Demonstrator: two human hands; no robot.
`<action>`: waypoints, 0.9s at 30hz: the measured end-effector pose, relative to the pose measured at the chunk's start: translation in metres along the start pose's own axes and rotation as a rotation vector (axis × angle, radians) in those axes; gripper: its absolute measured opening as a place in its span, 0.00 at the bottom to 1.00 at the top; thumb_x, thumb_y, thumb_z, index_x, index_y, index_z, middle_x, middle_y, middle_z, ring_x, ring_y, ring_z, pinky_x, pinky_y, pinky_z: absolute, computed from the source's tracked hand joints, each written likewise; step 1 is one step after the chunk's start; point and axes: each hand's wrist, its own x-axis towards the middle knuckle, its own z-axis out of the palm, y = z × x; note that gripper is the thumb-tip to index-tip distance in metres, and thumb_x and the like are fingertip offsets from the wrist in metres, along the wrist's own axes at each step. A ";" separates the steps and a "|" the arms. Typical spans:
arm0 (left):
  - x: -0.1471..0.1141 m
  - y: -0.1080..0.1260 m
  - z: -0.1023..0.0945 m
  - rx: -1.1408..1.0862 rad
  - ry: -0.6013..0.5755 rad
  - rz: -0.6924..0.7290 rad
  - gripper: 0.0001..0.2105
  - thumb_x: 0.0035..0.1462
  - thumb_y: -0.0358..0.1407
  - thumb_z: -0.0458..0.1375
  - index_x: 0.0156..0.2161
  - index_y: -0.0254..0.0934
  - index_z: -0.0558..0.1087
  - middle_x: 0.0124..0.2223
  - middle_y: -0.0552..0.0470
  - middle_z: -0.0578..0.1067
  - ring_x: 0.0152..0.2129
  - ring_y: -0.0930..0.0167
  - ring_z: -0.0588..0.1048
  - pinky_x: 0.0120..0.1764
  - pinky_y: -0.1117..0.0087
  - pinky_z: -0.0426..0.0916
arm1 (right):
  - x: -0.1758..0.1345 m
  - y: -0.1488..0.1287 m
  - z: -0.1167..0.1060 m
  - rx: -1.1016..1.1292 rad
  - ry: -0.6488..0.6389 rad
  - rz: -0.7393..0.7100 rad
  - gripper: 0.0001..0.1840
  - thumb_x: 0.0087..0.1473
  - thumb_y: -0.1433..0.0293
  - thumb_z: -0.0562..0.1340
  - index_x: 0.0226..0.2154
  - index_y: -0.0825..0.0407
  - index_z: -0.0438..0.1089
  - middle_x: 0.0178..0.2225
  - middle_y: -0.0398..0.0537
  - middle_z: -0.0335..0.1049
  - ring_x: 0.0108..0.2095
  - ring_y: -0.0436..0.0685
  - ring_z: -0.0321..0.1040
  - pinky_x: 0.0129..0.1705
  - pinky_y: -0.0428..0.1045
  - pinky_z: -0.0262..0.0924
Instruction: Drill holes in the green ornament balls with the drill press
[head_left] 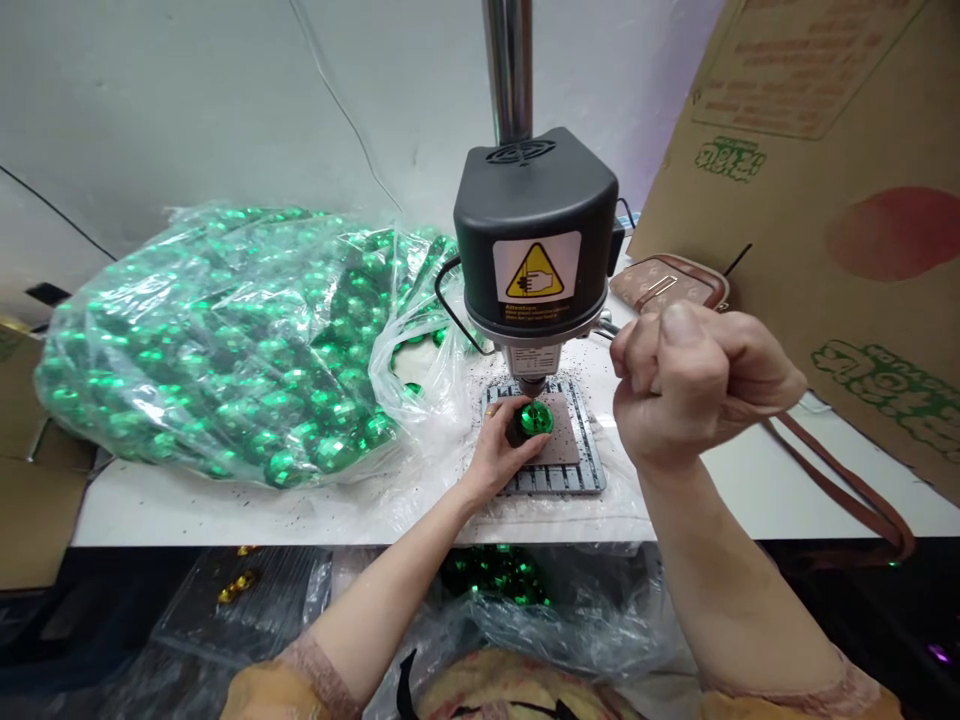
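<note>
Under the chuck of a black bench drill press [536, 230], my left hand [501, 445] grips a shiny green faceted ball [537, 418], thumb on the near side and fingers on the far side. The ball rests over a flat brownish board [561, 440] on the slotted grey base plate [592, 465]. My right hand [686, 375] is raised at the right of the drill head, its fingers curled round the end of the feed lever [609, 328]. Most of the lever is hidden by the fist. The drill tip meets the top of the ball, too small to see clearly.
A big clear bag [217, 340] of green balls lies to the left on the white table [255, 515]. A brown purse [667, 280] and a large cardboard box [840, 220] stand at the right. Dark shavings surround the base. More green balls [499, 575] sit in plastic below the table edge.
</note>
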 end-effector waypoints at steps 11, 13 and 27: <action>0.000 -0.001 0.000 -0.007 -0.012 -0.014 0.21 0.59 0.39 0.68 0.55 0.41 0.71 0.56 0.43 0.75 0.55 0.60 0.72 0.57 0.57 0.68 | -0.011 0.004 -0.008 -0.013 -0.001 -0.032 0.27 0.57 0.72 0.61 0.19 0.52 0.41 0.16 0.35 0.42 0.16 0.41 0.42 0.19 0.46 0.43; 0.000 -0.001 -0.001 -0.013 -0.019 -0.018 0.21 0.59 0.39 0.68 0.55 0.41 0.71 0.56 0.43 0.75 0.55 0.60 0.72 0.58 0.56 0.67 | -0.014 0.004 -0.010 0.013 -0.031 -0.051 0.26 0.57 0.75 0.60 0.19 0.53 0.41 0.17 0.36 0.43 0.17 0.41 0.43 0.20 0.46 0.45; 0.000 0.002 0.000 -0.031 0.008 -0.013 0.20 0.57 0.38 0.69 0.53 0.42 0.72 0.53 0.45 0.75 0.52 0.59 0.73 0.56 0.55 0.68 | -0.022 0.009 -0.018 0.068 -0.121 -0.166 0.23 0.54 0.81 0.58 0.19 0.54 0.42 0.18 0.36 0.44 0.18 0.40 0.46 0.22 0.44 0.51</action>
